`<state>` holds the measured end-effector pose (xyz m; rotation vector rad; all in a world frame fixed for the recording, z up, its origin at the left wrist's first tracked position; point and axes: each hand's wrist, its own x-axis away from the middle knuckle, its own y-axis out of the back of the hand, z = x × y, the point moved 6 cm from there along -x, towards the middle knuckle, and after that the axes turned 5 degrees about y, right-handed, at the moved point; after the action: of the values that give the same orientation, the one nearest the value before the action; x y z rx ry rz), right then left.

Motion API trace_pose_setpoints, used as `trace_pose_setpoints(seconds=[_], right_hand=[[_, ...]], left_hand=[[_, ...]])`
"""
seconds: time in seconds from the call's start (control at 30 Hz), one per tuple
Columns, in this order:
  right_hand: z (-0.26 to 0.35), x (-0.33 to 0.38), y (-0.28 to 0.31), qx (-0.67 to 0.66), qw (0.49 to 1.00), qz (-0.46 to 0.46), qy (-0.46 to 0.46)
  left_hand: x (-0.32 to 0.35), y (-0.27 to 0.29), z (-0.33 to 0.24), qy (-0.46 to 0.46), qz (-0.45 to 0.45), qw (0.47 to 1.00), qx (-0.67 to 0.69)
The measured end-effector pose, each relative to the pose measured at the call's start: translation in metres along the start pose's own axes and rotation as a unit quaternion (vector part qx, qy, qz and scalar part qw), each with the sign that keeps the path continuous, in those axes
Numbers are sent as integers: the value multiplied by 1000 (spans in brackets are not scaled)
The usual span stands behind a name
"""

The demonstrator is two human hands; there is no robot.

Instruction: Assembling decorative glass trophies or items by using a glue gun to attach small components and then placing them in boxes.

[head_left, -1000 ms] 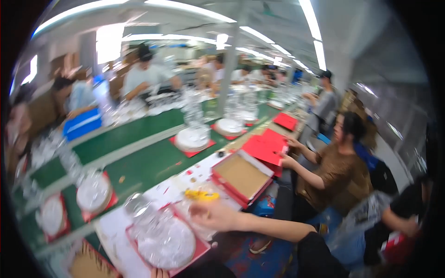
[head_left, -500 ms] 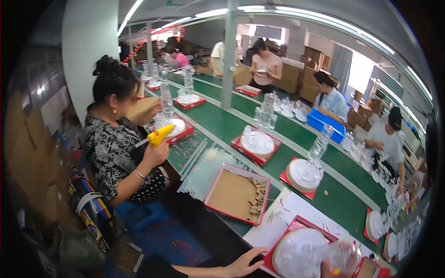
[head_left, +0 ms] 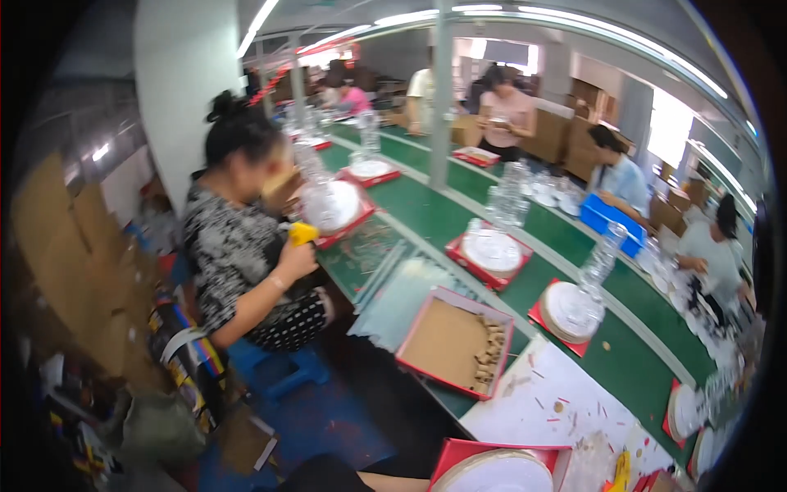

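I look through the left fisheye on the person's head, above the near side of the green counter (head_left: 418,211), facing down and across it. A red box (head_left: 446,456) and a bare forearm (head_left: 395,482) are closest, cut by the lower edge; farther out, my view runs past a pillar (head_left: 439,107) to a bright window (head_left: 668,123).

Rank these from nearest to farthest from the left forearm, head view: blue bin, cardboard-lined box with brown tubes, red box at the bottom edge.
1. Red box: bottom edge, just right of the left forearm.
2. Cardboard-lined box: ahead, slightly right.
3. Blue bin: far ahead, to the right.
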<state>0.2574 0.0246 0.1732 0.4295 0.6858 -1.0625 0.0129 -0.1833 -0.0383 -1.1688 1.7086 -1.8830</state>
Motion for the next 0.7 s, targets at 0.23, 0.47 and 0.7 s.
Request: trace_pose_setpoints(seconds=[0.23, 0.47, 0.7], right_hand=[[-79, -65, -56, -243, 968, 55, -5], [-114, -61, -91, -421, 905, 37, -47], [-89, -52, -53, -497, 864, -35, -72]], left_hand=[[27, -51, -27, -109, -11, 993, 43], [47, -61, -16, -137, -29, 987, 83], [26, -71, 9, -66, -5, 992, 111]])
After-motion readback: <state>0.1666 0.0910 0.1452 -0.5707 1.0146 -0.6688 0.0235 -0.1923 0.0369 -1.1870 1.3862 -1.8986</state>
